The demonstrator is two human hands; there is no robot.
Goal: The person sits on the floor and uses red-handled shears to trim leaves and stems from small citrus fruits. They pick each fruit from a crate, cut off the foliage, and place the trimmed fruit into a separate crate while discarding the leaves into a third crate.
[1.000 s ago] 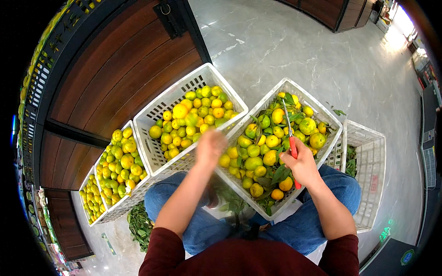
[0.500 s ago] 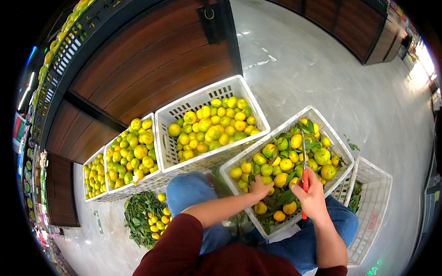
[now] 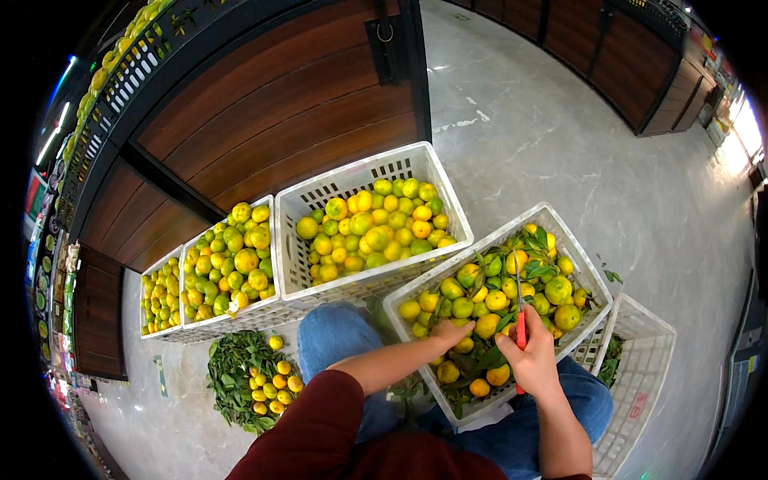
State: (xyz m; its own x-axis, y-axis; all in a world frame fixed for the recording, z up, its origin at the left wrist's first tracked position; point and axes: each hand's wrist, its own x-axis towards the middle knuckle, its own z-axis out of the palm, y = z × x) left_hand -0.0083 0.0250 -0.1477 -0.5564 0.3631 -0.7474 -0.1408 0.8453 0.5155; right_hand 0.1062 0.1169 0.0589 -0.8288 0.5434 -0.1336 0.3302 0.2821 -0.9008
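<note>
A white plastic crate (image 3: pixel 404 298) in front of me holds yellow-green mandarins (image 3: pixel 496 300) mixed with leaves. My left hand (image 3: pixel 453 333) reaches in over its left side, fingers stretched among the fruit and touching it; the fingertips are partly hidden. Over the crate's right half, my right hand (image 3: pixel 530 358) is closed around the red handles of a pair of snips (image 3: pixel 522 328). Their slim metal blades point away from me, over the mandarins. No fruit sits visibly between the blades.
Left of this crate, a large white crate (image 3: pixel 372 284) and two smaller ones hold loose mandarins. A leaf pile (image 3: pixel 232 376) with several mandarins (image 3: pixel 272 390) lies on the floor by my left leg. Another white crate (image 3: pixel 640 384) with leaves stands at right. Wooden panels (image 3: pixel 264 104) rise behind.
The view has shifted slightly. My left hand's fingers have moved a little to the right among the mandarins. The snips stay in my right hand, their blades still over the crate.
</note>
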